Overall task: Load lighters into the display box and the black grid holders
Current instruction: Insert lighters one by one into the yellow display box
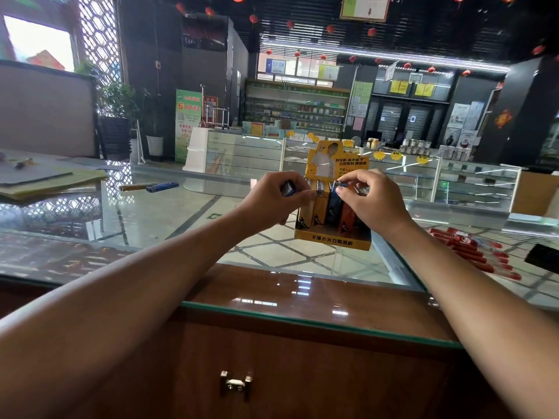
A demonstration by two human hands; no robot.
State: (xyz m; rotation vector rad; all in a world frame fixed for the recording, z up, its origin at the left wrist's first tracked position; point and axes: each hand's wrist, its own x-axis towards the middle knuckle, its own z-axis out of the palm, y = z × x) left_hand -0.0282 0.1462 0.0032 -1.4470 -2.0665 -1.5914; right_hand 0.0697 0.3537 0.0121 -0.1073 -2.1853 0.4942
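A yellow display box (332, 241) stands on the glass counter, with several upright lighters in it: yellow, blue and orange. My left hand (272, 202) holds a blue lighter (287, 188) in its curled fingers and touches the box's left side. My right hand (367, 201) pinches the top of a blue lighter (334, 204) standing in the box's front row. A black grid holder (543, 257) lies at the far right edge, partly cut off.
Several red lighters (475, 252) lie on the glass to the right. A blue lighter (163, 186) and a brown stick lie far left, near stacked folders (51, 181). A wooden cabinet with a metal handle (236, 384) fronts the counter.
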